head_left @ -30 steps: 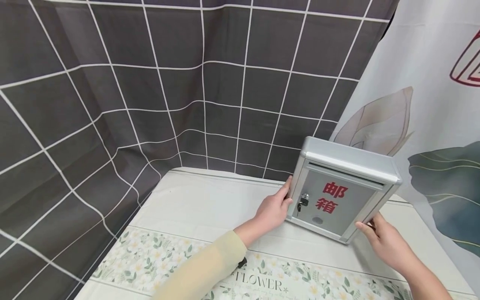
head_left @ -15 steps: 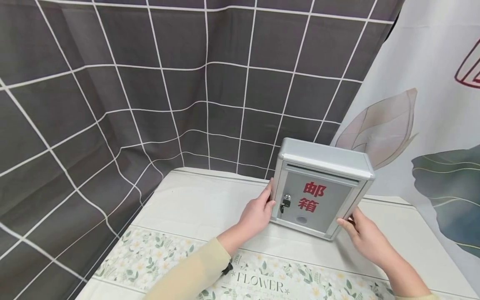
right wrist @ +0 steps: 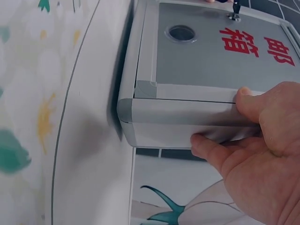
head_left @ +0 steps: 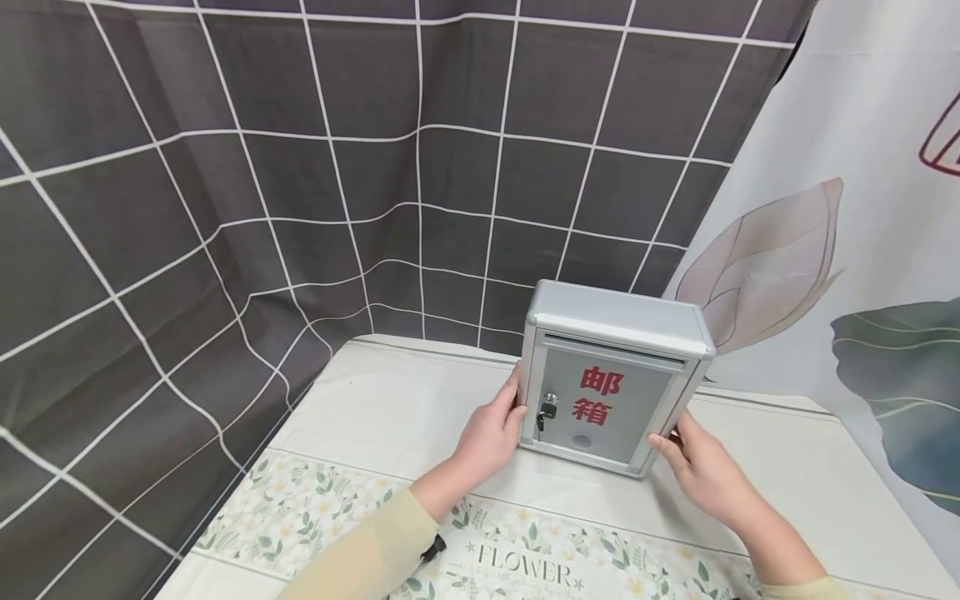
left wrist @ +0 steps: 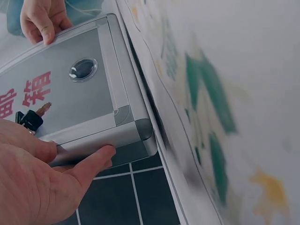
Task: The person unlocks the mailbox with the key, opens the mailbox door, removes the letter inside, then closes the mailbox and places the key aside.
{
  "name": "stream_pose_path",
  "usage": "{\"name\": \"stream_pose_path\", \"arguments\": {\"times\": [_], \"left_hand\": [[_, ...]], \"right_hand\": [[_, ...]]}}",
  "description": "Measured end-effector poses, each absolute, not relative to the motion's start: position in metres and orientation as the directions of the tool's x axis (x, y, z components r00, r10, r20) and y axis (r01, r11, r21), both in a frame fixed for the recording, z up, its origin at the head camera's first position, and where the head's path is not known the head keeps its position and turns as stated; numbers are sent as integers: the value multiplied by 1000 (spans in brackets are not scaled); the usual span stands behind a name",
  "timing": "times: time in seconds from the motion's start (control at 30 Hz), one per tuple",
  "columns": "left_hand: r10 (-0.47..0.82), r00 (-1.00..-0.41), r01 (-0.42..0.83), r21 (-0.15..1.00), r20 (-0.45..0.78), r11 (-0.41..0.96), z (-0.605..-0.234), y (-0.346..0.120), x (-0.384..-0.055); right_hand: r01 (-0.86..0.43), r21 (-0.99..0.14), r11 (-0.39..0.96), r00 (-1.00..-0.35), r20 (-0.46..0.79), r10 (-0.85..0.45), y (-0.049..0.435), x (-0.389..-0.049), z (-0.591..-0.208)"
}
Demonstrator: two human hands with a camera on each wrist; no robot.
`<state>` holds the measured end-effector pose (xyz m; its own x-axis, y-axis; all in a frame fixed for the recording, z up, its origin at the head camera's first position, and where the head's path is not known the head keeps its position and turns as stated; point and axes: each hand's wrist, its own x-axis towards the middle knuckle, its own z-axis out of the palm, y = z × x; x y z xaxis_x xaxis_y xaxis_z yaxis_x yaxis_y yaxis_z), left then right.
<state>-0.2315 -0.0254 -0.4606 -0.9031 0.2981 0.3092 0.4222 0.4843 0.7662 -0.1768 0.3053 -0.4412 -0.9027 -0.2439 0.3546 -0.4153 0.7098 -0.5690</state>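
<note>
A silver metal mailbox (head_left: pixel 636 408) with red characters on its grey door stands nearly upright, slightly tilted, at the right of the table. My left hand (head_left: pixel 487 435) holds its left side, thumb toward the front and fingers along the side. On the opposite side my right hand (head_left: pixel 708 475) grips it low, thumb on the front frame edge. A lock with a key (head_left: pixel 549 412) sits on the door near my left hand. Along the box's bottom edge runs a narrow dark shadow in both wrist views; whether the box touches the table cannot be told. The door is closed.
A white tablecloth (head_left: pixel 420 392) with a flower band covers the table. Dark grid-patterned cloth (head_left: pixel 360 167) hangs behind and to the left. A pale curtain with leaf prints (head_left: pixel 870 250) hangs at the right.
Both hands have moved the mailbox leftward along the table, and it has turned to stand a little straighter. The hold on both sides stays the same.
</note>
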Motion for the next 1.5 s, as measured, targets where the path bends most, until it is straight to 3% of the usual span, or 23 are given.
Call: {"name": "stream_pose_path", "arguments": {"times": [1.0,1.3,1.5], "left_hand": [[317,-888,450,771,333,450,-466,-49,-235],[314,-898,427,785,309,448,-467,-49,-234],[311,-899,424,796,310,432,-468,-49,-235]], "right_hand": [[-324,-583,745,-941,283,-188,283,-179,-449],[-275,-475,836,-950,267,-161,277,-174,-444],[-256,-465,847,-953,267,-141,275,-170,-439]]}}
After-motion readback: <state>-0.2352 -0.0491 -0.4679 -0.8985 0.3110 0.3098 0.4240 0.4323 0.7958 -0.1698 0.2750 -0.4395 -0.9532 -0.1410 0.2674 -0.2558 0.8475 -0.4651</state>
